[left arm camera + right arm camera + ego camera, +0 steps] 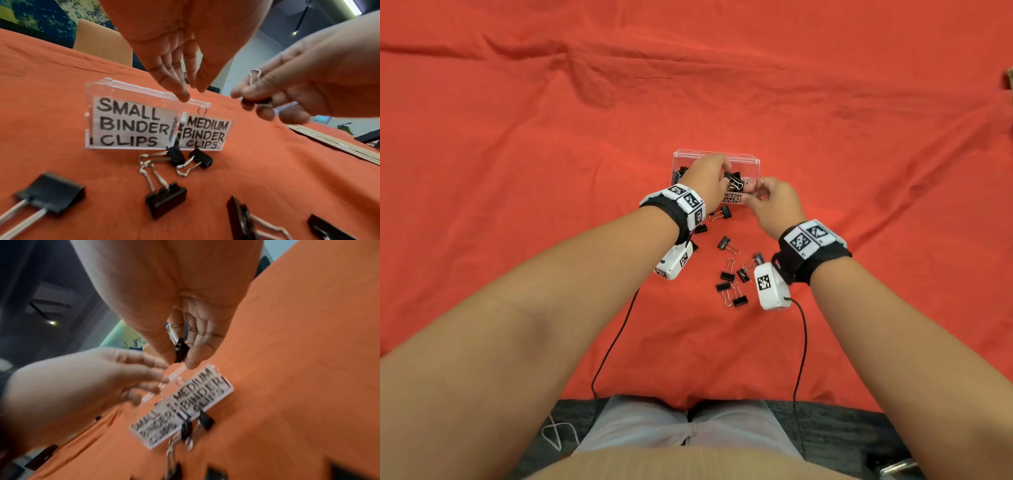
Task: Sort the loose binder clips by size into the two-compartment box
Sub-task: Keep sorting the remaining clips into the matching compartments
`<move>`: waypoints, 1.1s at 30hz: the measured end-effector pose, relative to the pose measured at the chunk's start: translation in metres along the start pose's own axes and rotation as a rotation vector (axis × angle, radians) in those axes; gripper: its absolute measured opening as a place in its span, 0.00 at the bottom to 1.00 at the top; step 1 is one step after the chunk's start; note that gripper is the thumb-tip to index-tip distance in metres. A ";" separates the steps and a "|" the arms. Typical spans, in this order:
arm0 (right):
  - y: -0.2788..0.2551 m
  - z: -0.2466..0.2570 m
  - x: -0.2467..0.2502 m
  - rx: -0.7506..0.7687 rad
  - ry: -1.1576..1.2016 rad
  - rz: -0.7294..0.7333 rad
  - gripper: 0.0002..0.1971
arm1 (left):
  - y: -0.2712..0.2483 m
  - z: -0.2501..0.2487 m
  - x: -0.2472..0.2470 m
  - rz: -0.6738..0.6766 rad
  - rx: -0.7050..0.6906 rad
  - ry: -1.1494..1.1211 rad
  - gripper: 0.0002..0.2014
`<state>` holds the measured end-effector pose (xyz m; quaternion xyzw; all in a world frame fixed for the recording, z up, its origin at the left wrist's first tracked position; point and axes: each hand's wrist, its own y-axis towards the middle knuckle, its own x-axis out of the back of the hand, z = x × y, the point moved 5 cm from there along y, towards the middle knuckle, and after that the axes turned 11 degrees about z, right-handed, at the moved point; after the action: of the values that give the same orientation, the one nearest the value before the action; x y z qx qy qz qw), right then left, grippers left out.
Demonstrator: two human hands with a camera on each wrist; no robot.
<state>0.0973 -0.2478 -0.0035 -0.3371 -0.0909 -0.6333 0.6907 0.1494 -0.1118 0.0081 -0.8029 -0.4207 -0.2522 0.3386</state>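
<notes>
- While the right hand point(185, 331) pinches a black binder clip point(181, 350) between thumb and fingers, that clip hangs just above the clear two-compartment box point(107, 91), which sits mid-frame in the head view on the orange cloth point(517, 137). A careless release could drop it on the wrong side of the divider; I cannot judge its size with certainty.
- Since the box's labels read "SMALL BINDER CLIPS" point(129, 125) on the left of the left wrist view and "MEDIUM BINDER CLIPS" point(205, 134) on the right, and the held clip hovers near the medium end, a mis-sort would come from a late sideways drift across the partition.
- The left hand point(176, 53) has its fingers straight and holding nothing, fingertips point(182, 95) at or just above the box's top edge. I cannot tell if they touch it. A nudge there might tip or slide the light box.
- Both hands crowd the same opening, so they could bump each other, and the pinch on the small body could slip.
- A wire handle point(202, 111) pokes up from the medium compartment; the incoming clip might snag on it and bounce out.
- Loose clips point(732, 284) lie scattered on the cloth below the box in the head view, two point(189, 159) touching or just beside its front wall. The wrist units could sweep them away when the forearms drop.
</notes>
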 end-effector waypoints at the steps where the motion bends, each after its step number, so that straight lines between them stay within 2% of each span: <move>1: 0.006 0.006 0.005 0.003 -0.027 -0.017 0.05 | -0.005 0.003 0.000 -0.008 -0.002 0.009 0.08; 5: 0.028 0.024 0.013 0.008 -0.205 -0.049 0.07 | -0.037 0.024 -0.012 0.024 0.029 0.015 0.05; 8: 0.035 0.029 0.010 -0.027 -0.291 -0.030 0.13 | -0.060 0.044 -0.028 0.087 0.082 0.099 0.04; 10: 0.031 0.032 0.009 -0.021 -0.355 -0.039 0.16 | -0.071 0.057 -0.040 0.123 0.119 0.166 0.07; 12: 0.020 0.035 0.003 0.007 -0.363 -0.027 0.13 | -0.077 0.067 -0.051 0.154 0.156 0.213 0.13; 15: -0.002 0.029 -0.029 0.034 -0.431 0.138 0.05 | -0.082 0.071 -0.062 0.154 0.140 0.253 0.17; 16: -0.009 0.024 -0.042 0.036 -0.488 0.202 0.05 | -0.083 0.070 -0.064 0.151 0.124 0.267 0.17; 19: -0.024 0.005 -0.070 -0.017 -0.627 0.290 0.15 | -0.084 0.069 -0.067 0.146 0.094 0.280 0.15; 21: -0.029 -0.004 -0.079 -0.039 -0.647 0.287 0.18 | -0.085 0.070 -0.066 0.127 0.084 0.263 0.14; 24: -0.028 -0.006 -0.084 0.007 -0.583 0.289 0.15 | -0.087 0.073 -0.052 0.054 0.116 0.167 0.12; 29: -0.015 0.017 -0.088 0.105 -0.595 0.294 0.17 | -0.084 0.100 -0.019 -0.131 0.312 -0.108 0.11; 33: -0.006 0.023 -0.099 0.076 -0.674 0.357 0.18 | -0.082 0.108 -0.010 -0.129 0.359 -0.075 0.12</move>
<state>0.0805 -0.1538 -0.0380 -0.5111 -0.2760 -0.3527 0.7336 0.0878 -0.0008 -0.0415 -0.7100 -0.5217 -0.1642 0.4435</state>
